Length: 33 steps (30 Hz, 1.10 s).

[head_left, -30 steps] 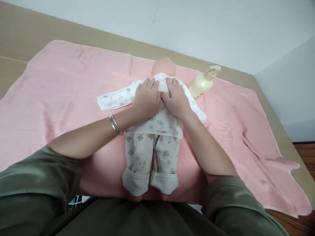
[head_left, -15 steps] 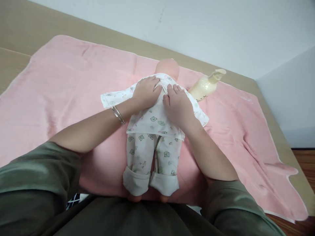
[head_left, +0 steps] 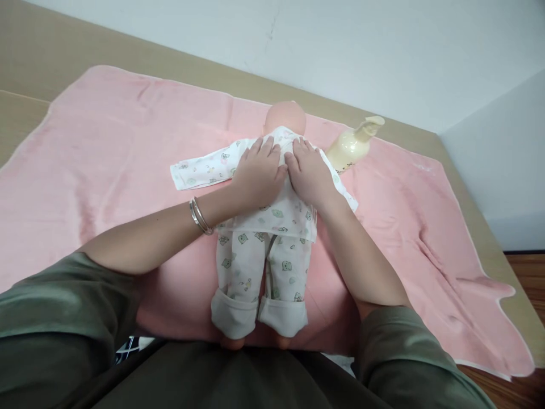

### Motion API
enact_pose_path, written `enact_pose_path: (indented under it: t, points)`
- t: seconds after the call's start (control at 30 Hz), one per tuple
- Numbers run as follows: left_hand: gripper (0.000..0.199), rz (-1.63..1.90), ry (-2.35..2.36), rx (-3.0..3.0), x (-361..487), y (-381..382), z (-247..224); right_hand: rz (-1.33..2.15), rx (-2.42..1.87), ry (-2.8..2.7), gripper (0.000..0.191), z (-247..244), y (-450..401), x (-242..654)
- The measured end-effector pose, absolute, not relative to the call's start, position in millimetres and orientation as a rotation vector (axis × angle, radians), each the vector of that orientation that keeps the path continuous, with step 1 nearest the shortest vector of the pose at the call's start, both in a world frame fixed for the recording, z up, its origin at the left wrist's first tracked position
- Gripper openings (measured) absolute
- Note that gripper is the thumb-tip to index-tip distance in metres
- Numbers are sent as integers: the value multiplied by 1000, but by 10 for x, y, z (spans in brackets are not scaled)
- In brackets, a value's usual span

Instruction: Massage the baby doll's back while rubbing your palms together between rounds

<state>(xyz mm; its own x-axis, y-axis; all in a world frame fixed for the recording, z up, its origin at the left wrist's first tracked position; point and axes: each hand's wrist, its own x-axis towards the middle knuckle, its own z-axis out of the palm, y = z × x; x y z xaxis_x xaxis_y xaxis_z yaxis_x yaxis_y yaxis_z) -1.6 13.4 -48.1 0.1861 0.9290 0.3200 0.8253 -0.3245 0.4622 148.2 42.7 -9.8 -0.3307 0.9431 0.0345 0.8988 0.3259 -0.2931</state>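
Note:
A baby doll [head_left: 286,116] lies on a pink blanket, its bald head at the far end and its feet toward me. It wears a white printed top [head_left: 276,218] and matching trousers [head_left: 244,264] with turned-up cuffs. My left hand [head_left: 259,173] rests flat on the left side of the doll's upper body, fingers stretched toward its head. On the right side, my right hand [head_left: 310,173] lies the same way, fingers out and thumb near my left thumb. Both palms cover part of the top. The doll's face does not show.
A cream pump bottle [head_left: 351,146] leans just right of the doll's shoulder. The pink blanket [head_left: 123,130] spreads over a wooden table [head_left: 68,31] and hangs past its front right edge. A white wall [head_left: 361,51] stands behind.
My hands have slid slightly apart across the doll's upper body, and the fingers now lie flatter. The bunched cloth near the collar looks smoother. The view has shifted a little.

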Motion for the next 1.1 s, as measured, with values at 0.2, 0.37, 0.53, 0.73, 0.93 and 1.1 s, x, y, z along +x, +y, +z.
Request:
enact_pose_path:
  t: [0.2,0.37,0.53,0.73,0.93,1.1]
  points:
    - [59,752,1747,2183,-191,511,-532,125,-1665,-2418,66,-45,-14,1274]
    - [59,878,1724,2153,-206,545,-603,226,-1609,-2414,68,-128,129,1324]
    - [59,907,1733,2165,-137,403,-597,400,-1679,-2334,69,-188,506,1490]
    - [57,791,1781,2311,11,41,-423,422,-1718,-2312,70,-175,534,1499]
    - [60,723,1785,2370,55,-83,-393,443,-1793,-2257,73,-186,588,1486]
    - [57,779,1771,2343,29,-6,-416,437,-1832,-2222,75,-175,582,1489]
